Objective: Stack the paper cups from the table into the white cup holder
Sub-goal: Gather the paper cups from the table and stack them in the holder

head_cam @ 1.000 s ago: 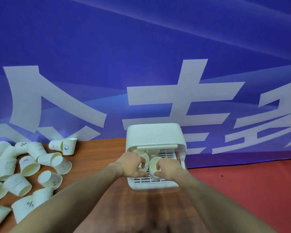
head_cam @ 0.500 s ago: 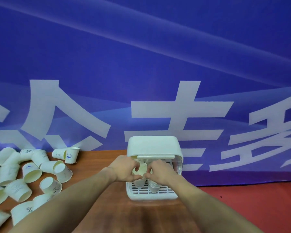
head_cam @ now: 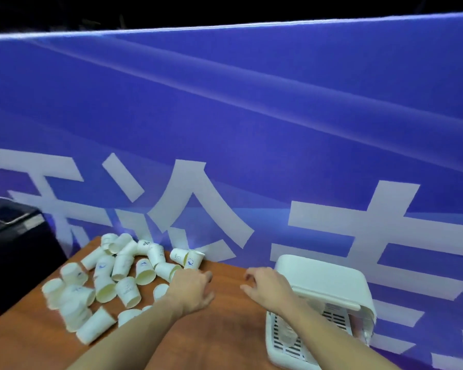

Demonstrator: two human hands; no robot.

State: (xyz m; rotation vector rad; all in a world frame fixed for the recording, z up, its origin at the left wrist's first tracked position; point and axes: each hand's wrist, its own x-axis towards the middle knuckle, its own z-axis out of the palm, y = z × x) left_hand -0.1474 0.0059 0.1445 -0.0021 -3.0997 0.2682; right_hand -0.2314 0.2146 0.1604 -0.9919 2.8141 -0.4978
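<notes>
Left hand point(head_cam: 191, 288) apparently empty beside paper cups point(head_cam: 126, 273); right hand point(head_cam: 267, 285) loosely curled, empty.

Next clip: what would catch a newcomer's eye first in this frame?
A jumble of white paper cups litters the left of the wooden table, most tipped over. The left hand reaches toward them, the right hand hovers empty mid-table, and the white cup holder sits at the right edge. Behind looms a blue banner with large white characters.

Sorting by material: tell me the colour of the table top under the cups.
Reddish-brown wood grain on the table top, clearest in the head view between the two forearms.
</notes>
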